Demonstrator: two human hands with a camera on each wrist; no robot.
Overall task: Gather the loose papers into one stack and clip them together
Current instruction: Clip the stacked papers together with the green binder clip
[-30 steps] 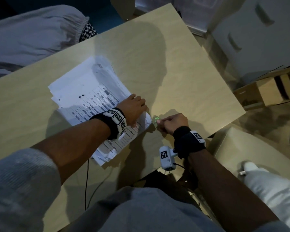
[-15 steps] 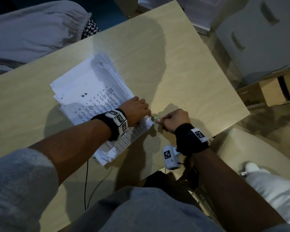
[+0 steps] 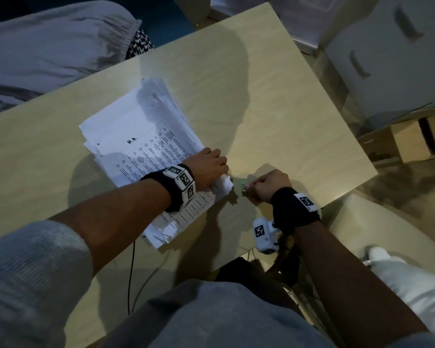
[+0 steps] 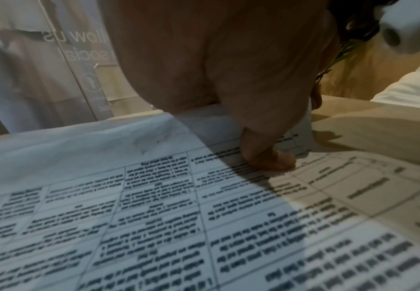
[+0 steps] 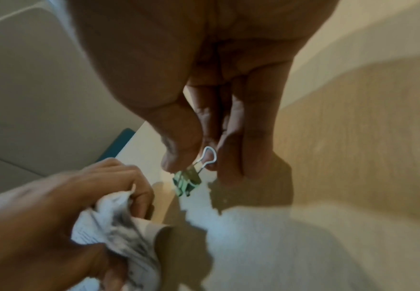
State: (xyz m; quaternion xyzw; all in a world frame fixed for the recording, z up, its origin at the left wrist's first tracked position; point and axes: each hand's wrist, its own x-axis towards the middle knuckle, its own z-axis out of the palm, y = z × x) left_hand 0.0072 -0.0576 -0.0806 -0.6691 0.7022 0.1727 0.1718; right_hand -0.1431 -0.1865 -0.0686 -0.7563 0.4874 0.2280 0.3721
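Note:
A stack of printed papers [image 3: 141, 149] lies slanted on the light wooden table [image 3: 274, 109]. My left hand [image 3: 209, 169] grips the stack's near right corner [image 5: 119, 222], fingers curled around the bunched sheets and thumb [image 4: 268, 157] on the top page [image 4: 154, 216]. My right hand [image 3: 269, 184] sits just right of that corner and pinches a small green binder clip [image 3: 243, 185] by its wire handles [image 5: 210, 155]. The clip's green body [image 5: 186, 182] points toward the paper corner with a small gap between them.
Grey fabric [image 3: 48, 46] lies along the table's far left. White drawers [image 3: 392, 54] and cardboard boxes [image 3: 402, 136] stand to the right on the floor. A black cable [image 3: 131, 272] hangs off the near table edge.
My left hand has lifted and bunched the corner of the stack more tightly. My right hand has stayed beside it with the clip, shifting only a little.

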